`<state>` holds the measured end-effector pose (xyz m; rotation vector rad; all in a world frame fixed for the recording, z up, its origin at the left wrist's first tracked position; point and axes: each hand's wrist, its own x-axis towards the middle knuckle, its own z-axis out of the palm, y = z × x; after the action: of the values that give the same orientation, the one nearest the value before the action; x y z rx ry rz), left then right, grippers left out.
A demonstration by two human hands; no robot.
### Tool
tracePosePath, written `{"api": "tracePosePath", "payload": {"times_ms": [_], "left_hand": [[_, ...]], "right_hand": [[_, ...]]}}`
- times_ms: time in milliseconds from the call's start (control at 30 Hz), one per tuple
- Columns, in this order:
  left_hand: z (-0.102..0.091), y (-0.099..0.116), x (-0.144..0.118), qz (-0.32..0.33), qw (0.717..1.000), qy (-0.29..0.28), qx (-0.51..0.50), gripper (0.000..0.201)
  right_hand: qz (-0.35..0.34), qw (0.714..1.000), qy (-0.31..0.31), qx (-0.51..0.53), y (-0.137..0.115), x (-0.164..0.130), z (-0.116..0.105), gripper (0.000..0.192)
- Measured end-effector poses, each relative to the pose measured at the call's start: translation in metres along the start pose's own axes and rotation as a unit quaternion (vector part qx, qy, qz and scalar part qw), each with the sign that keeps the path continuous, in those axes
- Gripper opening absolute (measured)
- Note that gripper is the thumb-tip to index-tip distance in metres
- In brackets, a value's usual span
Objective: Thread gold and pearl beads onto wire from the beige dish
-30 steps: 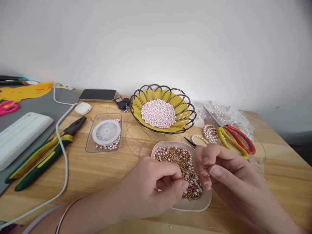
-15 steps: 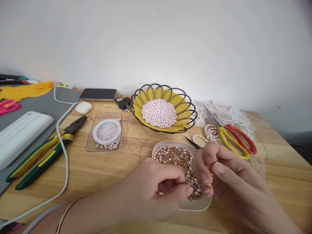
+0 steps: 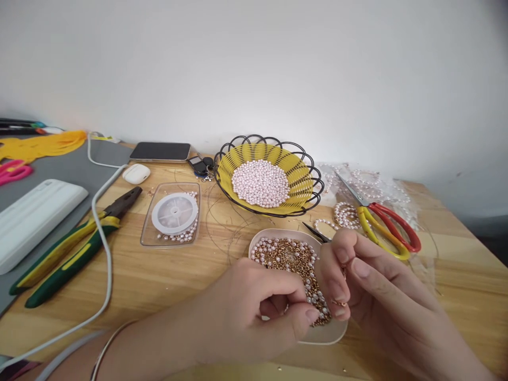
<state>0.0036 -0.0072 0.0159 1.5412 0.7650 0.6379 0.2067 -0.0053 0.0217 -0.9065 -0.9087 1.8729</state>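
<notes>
Right hand (image 3: 387, 291) pinches a gold strand (image 3: 339, 303), likely light, limp and slippery, best gripped near its end; left hand (image 3: 264, 307) curled, hold unclear

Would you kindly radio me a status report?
Right hand holding gold-coloured strand. Left hand curled, contents unclear. Both partly hide bead tray from view.

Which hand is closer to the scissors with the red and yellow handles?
Right. The right hand is just on the near side of the scissors; the left hand is farther off to the left, by the bead tray.
</notes>
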Motion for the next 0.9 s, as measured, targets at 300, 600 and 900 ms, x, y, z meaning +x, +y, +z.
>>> {"api": "tracePosePath", "payload": {"times_ms": [300,600,900], "left_hand": [[-0.002,0.001,0.002,-0.002,0.999,0.032,0.0,0.03],[-0.011,-0.005,0.004,0.017,0.991,0.119,0.054,0.033],[-0.015,-0.007,0.008,0.016,0.986,0.146,0.083,0.032]], "right_hand": [[-0.093,0.972,0.034,-0.213,-0.005,0.002,-0.008,0.021],[-0.235,0.767,0.038,-0.596,0.001,0.017,-0.028,0.01],[-0.247,0.728,-0.203,-0.607,0.002,0.013,-0.011,0.018]]}}
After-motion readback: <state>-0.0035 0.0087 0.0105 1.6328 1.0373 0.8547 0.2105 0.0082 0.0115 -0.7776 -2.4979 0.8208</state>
